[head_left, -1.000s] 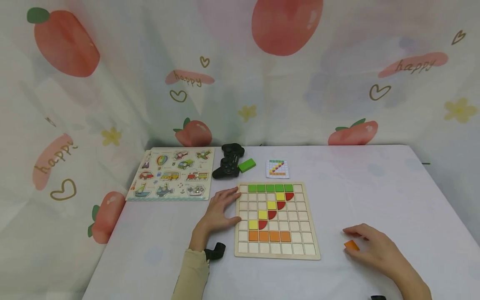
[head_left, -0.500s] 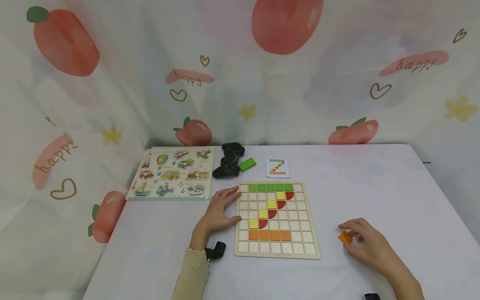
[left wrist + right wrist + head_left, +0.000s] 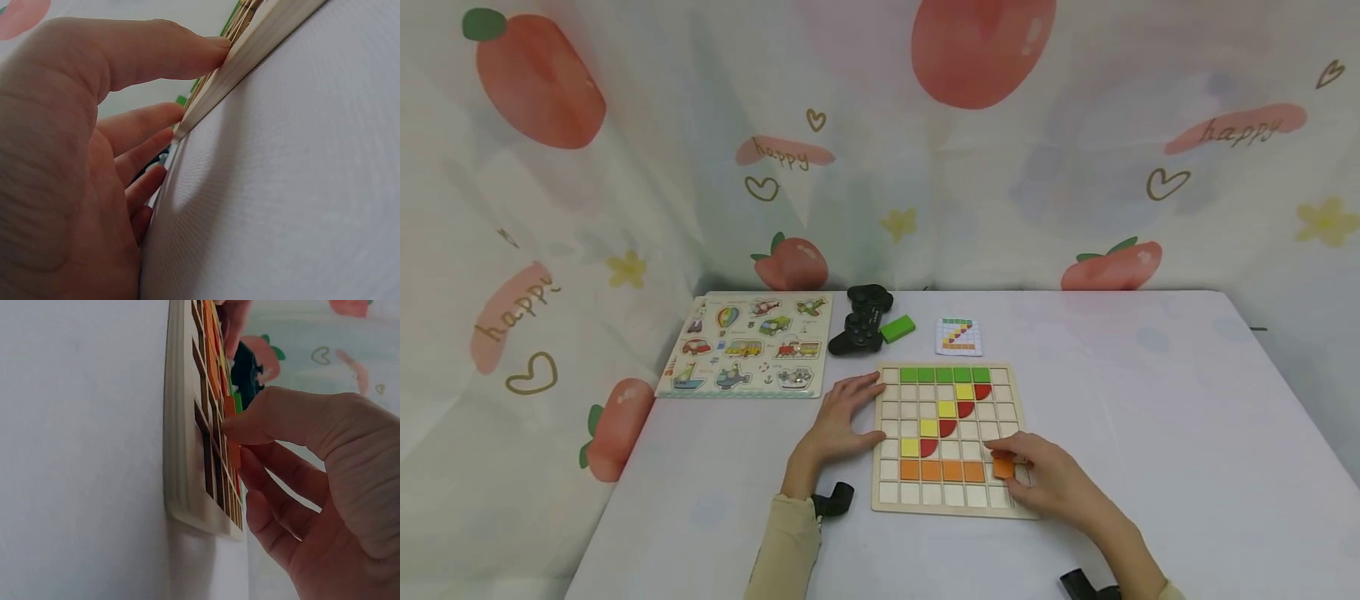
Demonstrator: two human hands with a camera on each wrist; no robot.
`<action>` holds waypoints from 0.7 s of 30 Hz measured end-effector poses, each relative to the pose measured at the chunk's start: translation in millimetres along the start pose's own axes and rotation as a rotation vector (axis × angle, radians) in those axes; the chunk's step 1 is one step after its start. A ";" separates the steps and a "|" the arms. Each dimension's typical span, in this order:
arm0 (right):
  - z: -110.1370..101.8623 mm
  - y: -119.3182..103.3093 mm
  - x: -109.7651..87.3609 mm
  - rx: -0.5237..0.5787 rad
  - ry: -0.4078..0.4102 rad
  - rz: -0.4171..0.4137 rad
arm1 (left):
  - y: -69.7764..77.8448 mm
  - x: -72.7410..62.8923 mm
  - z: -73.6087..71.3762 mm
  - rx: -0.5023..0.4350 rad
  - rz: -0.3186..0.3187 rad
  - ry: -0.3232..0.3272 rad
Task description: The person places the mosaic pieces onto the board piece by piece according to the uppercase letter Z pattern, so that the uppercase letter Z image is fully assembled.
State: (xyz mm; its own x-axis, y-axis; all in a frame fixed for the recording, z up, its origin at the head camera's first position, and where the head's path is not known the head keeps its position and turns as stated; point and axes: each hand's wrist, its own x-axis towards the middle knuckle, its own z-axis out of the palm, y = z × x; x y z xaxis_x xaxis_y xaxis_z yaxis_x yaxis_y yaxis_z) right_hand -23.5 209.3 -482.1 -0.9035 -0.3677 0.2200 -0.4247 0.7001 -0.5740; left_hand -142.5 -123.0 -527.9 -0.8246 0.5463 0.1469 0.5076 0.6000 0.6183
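A wooden grid board point(image 3: 940, 507) lies on the table, with a green row at its top, yellow squares and red quarter-rounds in a diagonal, and orange squares in a lower row. My right hand point(image 3: 1060, 483) pinches a loose orange square tile point(image 3: 1003, 467) between thumb and fingers, close over the cell right of the orange row. In the right wrist view this tile point(image 3: 235, 457) stands just off the grid's face. Along the board's left side rests my left hand point(image 3: 838, 423), its fingers extended. The left wrist view has the thumb point(image 3: 181, 53) against the wooden rim point(image 3: 250, 65).
Behind the board lies a small pattern card point(image 3: 958, 337) with a similar design. A green block point(image 3: 898, 328) and a black game controller point(image 3: 861, 320) sit to its left. Farther left is a picture puzzle board point(image 3: 748, 343) of vehicles. A printed curtain backs the table.
My right hand has carried the orange tile leftward from the bare table to over the board's lower right. The left hand keeps its place at the board's side.
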 end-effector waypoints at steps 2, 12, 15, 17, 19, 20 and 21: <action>2.6 -1.4 0.8 -0.005 -0.026 -0.024 | 1.3 0.7 1.4 -0.004 0.005 0.000; -0.2 3.6 2.0 0.034 -0.075 0.037 | 2.7 3.5 -0.8 0.020 -0.005 -0.027; -1.0 5.4 3.0 0.059 -0.090 0.055 | 2.4 2.7 -0.2 0.018 -0.011 -0.026; -1.3 5.8 3.7 0.061 -0.095 0.071 | 2.8 1.9 0.2 0.014 -0.018 -0.027; -1.9 6.0 5.0 0.059 -0.086 0.085 | 3.0 1.5 0.2 0.012 -0.021 -0.028; -2.5 6.4 5.8 0.058 -0.075 0.084 | 3.3 1.6 -0.2 0.011 -0.023 -0.032; -3.1 6.8 7.2 0.058 -0.058 0.084 | 3.7 1.6 -0.8 0.015 -0.029 -0.040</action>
State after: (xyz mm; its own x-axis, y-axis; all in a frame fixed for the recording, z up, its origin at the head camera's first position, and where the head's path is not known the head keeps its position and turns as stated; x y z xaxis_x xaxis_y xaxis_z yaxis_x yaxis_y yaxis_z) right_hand -33.1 213.3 -482.0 -0.9302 -0.3455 0.1241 -0.3422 0.6936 -0.6339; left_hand -142.2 -120.4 -524.8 -0.8285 0.5513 0.0985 0.4879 0.6243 0.6101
